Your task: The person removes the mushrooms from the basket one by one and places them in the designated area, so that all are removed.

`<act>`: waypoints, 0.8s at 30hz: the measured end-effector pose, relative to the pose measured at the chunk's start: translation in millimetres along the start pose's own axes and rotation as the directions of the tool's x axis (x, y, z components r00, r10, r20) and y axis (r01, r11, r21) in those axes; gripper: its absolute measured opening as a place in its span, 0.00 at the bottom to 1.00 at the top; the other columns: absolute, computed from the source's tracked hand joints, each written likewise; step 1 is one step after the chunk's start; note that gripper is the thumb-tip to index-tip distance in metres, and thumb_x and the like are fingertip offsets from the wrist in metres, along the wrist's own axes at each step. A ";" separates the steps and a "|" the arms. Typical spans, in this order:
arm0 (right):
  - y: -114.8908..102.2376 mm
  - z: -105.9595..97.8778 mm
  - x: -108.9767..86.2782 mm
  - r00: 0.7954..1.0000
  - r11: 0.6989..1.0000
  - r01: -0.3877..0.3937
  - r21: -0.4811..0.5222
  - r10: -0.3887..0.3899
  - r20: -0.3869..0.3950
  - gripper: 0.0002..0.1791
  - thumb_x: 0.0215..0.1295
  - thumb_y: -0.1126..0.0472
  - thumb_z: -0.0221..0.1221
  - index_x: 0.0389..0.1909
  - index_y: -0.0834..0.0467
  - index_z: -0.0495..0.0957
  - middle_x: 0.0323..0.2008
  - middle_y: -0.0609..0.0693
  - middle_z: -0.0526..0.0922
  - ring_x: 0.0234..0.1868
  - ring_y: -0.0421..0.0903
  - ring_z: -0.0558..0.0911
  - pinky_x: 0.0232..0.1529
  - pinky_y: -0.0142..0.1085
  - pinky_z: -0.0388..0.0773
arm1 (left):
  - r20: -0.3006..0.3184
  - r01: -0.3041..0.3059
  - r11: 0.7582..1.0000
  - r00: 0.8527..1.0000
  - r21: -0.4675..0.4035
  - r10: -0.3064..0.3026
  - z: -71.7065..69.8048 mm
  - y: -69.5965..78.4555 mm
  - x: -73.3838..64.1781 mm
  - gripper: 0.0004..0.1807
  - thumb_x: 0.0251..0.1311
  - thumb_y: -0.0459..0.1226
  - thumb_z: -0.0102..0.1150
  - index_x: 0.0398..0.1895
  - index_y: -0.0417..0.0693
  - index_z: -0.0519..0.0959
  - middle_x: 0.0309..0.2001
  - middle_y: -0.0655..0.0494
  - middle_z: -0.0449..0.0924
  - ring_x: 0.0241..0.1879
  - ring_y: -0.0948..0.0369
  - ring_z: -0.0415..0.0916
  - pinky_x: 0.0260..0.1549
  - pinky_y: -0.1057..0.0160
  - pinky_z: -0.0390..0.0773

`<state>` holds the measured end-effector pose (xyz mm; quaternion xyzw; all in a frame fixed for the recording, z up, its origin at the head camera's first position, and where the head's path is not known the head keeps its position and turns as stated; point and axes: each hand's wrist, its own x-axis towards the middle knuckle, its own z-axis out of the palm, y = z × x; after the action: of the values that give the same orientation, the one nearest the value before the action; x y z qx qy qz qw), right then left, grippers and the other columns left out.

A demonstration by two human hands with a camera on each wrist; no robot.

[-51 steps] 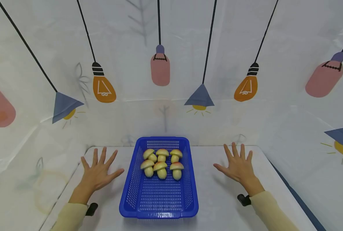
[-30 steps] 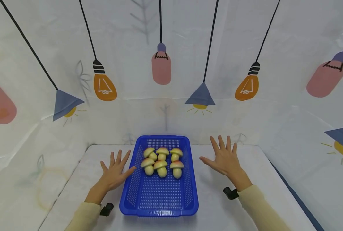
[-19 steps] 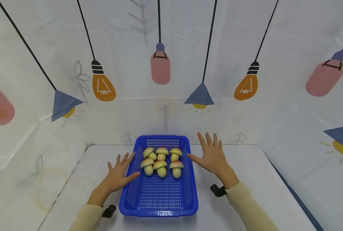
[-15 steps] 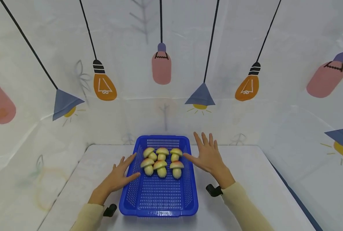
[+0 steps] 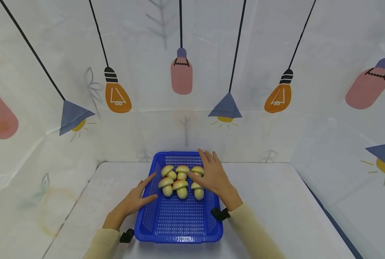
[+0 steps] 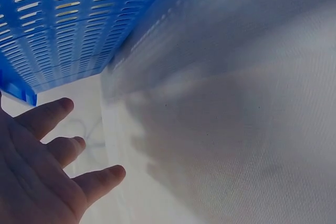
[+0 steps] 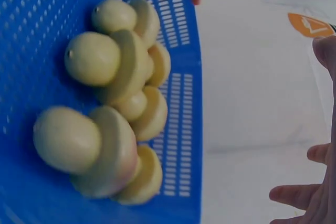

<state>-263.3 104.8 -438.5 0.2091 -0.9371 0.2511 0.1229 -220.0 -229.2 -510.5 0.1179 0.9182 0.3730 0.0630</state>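
Note:
A blue perforated plastic basket (image 5: 179, 223) lies lengthwise on the table, with several toy mushrooms (image 5: 181, 193) in two rows toward its far end. They have yellowish, red-tinged caps and pale round stems. My left hand (image 5: 132, 200) is at the basket's left rim, fingers extended and thumb over the edge; in the left wrist view its fingers (image 6: 100, 179) spread beside the slotted outer wall. My right hand (image 5: 214, 177) hovers over the right side, fingers extended, partly hiding the rightmost mushrooms. The right wrist view shows the mushrooms (image 7: 92, 59) against the basket wall, with nothing in that hand.
The basket stands on a white-covered table (image 5: 276, 216). Behind it hangs a pale wall sheet (image 5: 140, 136) printed with lamps and bulbs. Black wrist cameras (image 5: 220, 214) sit under both wrists, the right one overlapping the basket's right rim.
Both hands have come in from the sides: the left to the basket's left rim, the right leftward across the right rim and over the mushrooms. The basket and mushrooms have stayed put.

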 end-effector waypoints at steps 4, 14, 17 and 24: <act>-8.2 13.5 1.9 1.000 0.999 -0.002 0.037 0.001 0.024 0.56 0.63 0.24 0.54 0.82 0.53 0.51 0.77 0.62 0.63 0.80 0.67 0.54 0.77 0.63 0.52 | 0.010 0.024 0.999 1.000 -0.024 -0.024 0.8 -1.2 0.2 0.46 0.68 0.56 0.57 0.84 0.70 0.45 0.79 0.33 0.53 0.78 0.28 0.39 0.63 0.18 0.55; -23.7 34.2 4.7 0.995 0.992 0.009 0.129 -0.022 0.096 0.55 0.65 0.29 0.59 0.83 0.52 0.49 0.80 0.57 0.60 0.80 0.68 0.52 0.75 0.67 0.54 | 0.003 0.026 0.997 1.000 -0.074 -0.026 1.4 -0.6 -0.5 0.47 0.67 0.54 0.61 0.83 0.73 0.46 0.80 0.34 0.51 0.74 0.26 0.54 0.62 0.23 0.64; -25.9 40.5 5.1 0.993 0.990 0.011 0.142 -0.027 0.115 0.54 0.64 0.30 0.59 0.83 0.52 0.50 0.80 0.55 0.59 0.80 0.68 0.54 0.74 0.68 0.56 | 0.003 0.033 0.996 0.999 -0.087 -0.033 1.2 -0.7 -1.5 0.48 0.66 0.53 0.62 0.83 0.72 0.46 0.80 0.33 0.52 0.71 0.26 0.60 0.60 0.25 0.68; -30.4 51.1 4.8 0.989 0.985 0.004 0.170 -0.029 0.146 0.53 0.62 0.35 0.65 0.82 0.51 0.53 0.77 0.57 0.65 0.76 0.60 0.65 0.71 0.60 0.67 | 0.042 0.037 0.991 0.999 -0.132 -0.031 0.8 2.4 -2.6 0.52 0.65 0.51 0.65 0.84 0.71 0.42 0.81 0.33 0.50 0.71 0.27 0.60 0.61 0.26 0.68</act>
<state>-260.2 52.6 -467.3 0.2445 -0.9172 0.3125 0.0368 -216.9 -227.6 -509.3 0.1051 0.8917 0.4299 0.0952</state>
